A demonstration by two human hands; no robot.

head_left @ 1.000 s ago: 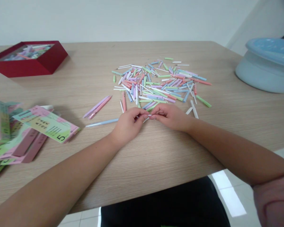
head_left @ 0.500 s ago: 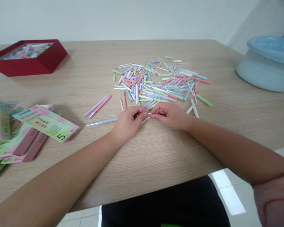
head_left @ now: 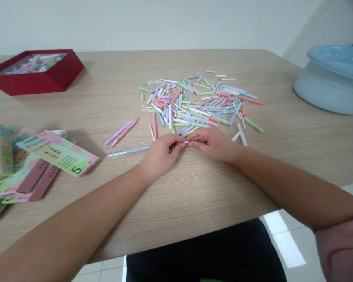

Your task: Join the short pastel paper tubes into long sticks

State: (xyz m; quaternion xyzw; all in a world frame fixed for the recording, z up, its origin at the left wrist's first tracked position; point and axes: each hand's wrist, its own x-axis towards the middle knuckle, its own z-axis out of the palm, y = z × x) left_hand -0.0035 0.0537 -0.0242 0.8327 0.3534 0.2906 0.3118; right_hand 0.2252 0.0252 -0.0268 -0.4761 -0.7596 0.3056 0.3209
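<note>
My left hand (head_left: 164, 150) and my right hand (head_left: 207, 143) meet fingertip to fingertip at the near edge of a heap of pastel pen parts (head_left: 194, 103). Between the fingertips shows a small white pen part (head_left: 186, 142), pinched from both sides; most of it is hidden by my fingers. Left of my left hand lies a light blue pen (head_left: 128, 151). Farther left, a purple pen (head_left: 119, 131) and a pink pen (head_left: 125, 132) lie side by side. Just right of the heap's near edge rests a white pen barrel (head_left: 242, 134).
Pink and green pen cartons (head_left: 59, 152) are stacked at the left. A dark red box (head_left: 44, 84) full of pen parts stands at the back left. A light blue, rounded plastic object (head_left: 326, 86) is at the right. The wooden table (head_left: 179, 203) ends in front of my lap.
My left hand has shifted slightly right and down, closer to the right one, and less of the white part shows. The thin white piece below the fingers is no longer visible.
</note>
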